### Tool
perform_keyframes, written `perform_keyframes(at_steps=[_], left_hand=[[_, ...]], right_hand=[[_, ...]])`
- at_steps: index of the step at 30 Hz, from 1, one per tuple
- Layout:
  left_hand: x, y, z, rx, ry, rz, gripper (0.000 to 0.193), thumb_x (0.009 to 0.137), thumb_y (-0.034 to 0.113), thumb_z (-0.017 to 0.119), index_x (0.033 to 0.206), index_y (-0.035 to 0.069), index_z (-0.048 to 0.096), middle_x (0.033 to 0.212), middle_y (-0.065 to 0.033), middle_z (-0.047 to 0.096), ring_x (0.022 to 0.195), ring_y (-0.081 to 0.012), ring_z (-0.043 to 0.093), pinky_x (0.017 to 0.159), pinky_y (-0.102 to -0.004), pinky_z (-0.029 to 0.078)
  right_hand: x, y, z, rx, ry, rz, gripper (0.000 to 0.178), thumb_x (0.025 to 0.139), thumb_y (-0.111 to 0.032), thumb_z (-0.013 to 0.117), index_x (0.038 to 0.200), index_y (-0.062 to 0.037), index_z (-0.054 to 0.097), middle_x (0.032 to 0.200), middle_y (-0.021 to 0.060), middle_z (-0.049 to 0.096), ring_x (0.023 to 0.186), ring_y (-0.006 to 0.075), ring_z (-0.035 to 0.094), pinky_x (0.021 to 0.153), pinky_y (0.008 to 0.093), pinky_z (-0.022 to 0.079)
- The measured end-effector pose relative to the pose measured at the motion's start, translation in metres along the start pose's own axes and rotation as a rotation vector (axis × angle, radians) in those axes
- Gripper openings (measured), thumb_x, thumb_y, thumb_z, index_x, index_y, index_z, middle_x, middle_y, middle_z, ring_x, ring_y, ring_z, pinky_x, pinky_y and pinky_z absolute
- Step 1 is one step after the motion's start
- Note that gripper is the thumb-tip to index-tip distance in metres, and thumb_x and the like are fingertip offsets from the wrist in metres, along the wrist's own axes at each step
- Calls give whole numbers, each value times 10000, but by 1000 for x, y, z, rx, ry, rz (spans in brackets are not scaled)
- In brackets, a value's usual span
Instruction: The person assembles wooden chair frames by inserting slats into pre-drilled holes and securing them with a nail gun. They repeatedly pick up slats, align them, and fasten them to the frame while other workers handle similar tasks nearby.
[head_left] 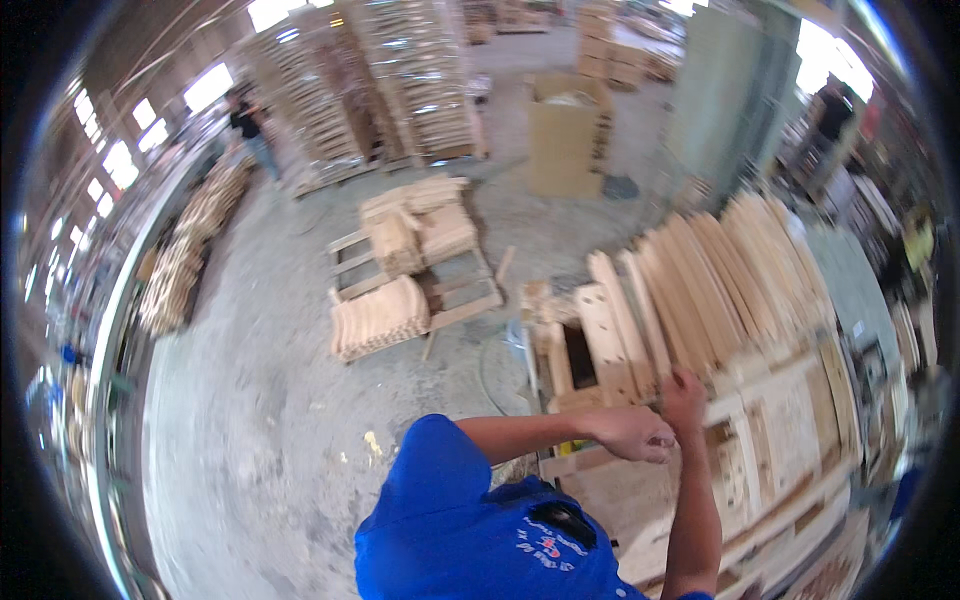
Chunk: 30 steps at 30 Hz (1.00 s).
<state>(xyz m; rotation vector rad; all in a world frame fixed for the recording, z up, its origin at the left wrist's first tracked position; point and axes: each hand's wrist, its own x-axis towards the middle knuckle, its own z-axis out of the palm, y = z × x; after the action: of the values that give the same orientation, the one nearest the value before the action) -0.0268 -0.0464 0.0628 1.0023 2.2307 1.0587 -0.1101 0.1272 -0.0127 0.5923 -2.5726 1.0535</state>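
My left hand (637, 434) reaches across from the left, its fingers curled in beside my right wrist; whatever they may hold is too small to make out. My right hand (683, 402) is closed at the near ends of several wooden slats (690, 290). Its fingertips are hidden, so I cannot tell whether it grips one. Left of it lie pale wooden boards with dark holes (603, 340). Below both hands is a wooden surface (625, 500), partly covered by my forearms.
A pallet (465, 312) with stacked curved wooden pieces (380, 318) sits on the concrete floor, left of the slats. Behind stand a large cardboard box (570, 140) and tall wrapped stacks (430, 80). A person (253, 130) is far left, another (828, 115) far right.
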Motion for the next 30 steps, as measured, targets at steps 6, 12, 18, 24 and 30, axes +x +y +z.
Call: perform_keyframes(at_steps=[6,12,18,24,30], left_hand=[[-21,-41,-10,-598,518,-238,462,1065,456,683,1172,8,709,878,-103,726,787,-168,712,683,-359,563],[32,-22,-20,-867,581,4,453,1068,438,700,1128,-11,700,902,-79,736,748,-150,718,650,-304,608],[70,-6,-7,-699,539,-78,315,1072,311,703,1116,-1,705,927,-71,744,794,-134,727,716,-301,633],[84,13,-8,-781,423,-59,307,1059,286,742,1189,10,703,982,-42,746,854,-90,703,738,-271,612],[90,27,9,-722,350,26,282,1064,244,736,1204,2,697,985,-36,740,873,-92,698,747,-270,598]], right_hand=[[-81,-40,-102,905,-227,616,403,1072,-306,652,1275,40,689,893,38,650,692,100,549,610,263,428],[-182,-20,-143,1244,-294,707,502,1060,-374,682,1328,50,672,1019,110,746,764,150,664,672,305,539],[-196,-2,-140,976,-292,849,428,1113,-324,631,1375,10,684,1166,123,775,917,184,717,790,337,597],[-212,2,-147,1039,-185,903,405,1103,-317,661,1380,-22,693,1151,104,771,961,179,735,855,342,621],[-231,13,-143,1047,-123,925,330,1098,-216,660,1376,-41,686,1157,84,741,987,203,737,890,366,627]])
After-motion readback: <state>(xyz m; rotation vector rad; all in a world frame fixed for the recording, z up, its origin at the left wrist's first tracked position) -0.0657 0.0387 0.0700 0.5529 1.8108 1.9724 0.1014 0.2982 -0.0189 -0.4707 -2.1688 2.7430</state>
